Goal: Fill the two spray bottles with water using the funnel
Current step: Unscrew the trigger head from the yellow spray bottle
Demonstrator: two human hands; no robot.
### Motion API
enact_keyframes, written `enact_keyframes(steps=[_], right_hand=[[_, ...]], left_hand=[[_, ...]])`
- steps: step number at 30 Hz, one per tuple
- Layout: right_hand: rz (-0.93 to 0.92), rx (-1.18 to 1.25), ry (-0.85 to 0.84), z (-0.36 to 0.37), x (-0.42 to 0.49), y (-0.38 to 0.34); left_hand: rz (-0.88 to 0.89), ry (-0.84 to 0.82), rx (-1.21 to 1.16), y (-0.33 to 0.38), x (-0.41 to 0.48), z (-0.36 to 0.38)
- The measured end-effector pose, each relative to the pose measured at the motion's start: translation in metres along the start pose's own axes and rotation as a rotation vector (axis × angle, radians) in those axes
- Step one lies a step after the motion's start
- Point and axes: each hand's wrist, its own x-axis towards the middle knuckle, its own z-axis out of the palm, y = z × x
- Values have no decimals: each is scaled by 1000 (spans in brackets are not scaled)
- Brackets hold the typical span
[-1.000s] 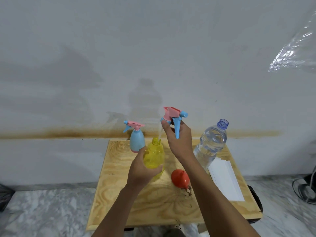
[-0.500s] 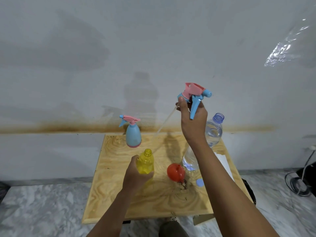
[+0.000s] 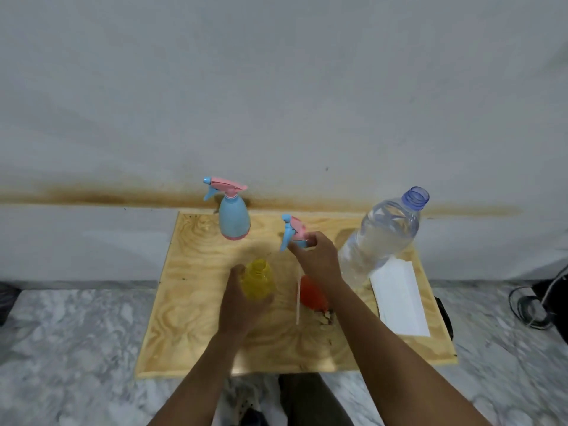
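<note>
Trigger head (image 3: 293, 233) pinched in right hand (image 3: 318, 261), left hand (image 3: 242, 305) wrapped round open yellow spray bottle (image 3: 257, 279). Person should park it past the grip, tube (image 3: 297, 299) clear of orange funnel (image 3: 309, 292) under the wrist.

Soft, diffuse light leaves faint shadows on the pale plywood table (image 3: 190, 302); motion blur smears the left hand (image 3: 239, 305) gripping the translucent yellow plastic bottle (image 3: 256, 279)

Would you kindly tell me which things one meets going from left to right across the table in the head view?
blue spray bottle → yellow bottle → spray head → funnel → water bottle
</note>
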Motion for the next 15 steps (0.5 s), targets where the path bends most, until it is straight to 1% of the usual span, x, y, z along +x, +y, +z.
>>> enact_keyframes(steps=[6,11,15], right_hand=[[185,-46,-140,33,15,39],[182,-212,-186,53,23,54],[191,-313,-204,60,23,61]], left_hand=[[-16,3,4,-8,2,0],[1,-59,51,-15,6,-1],[35,-56,30,-14,6,-3]])
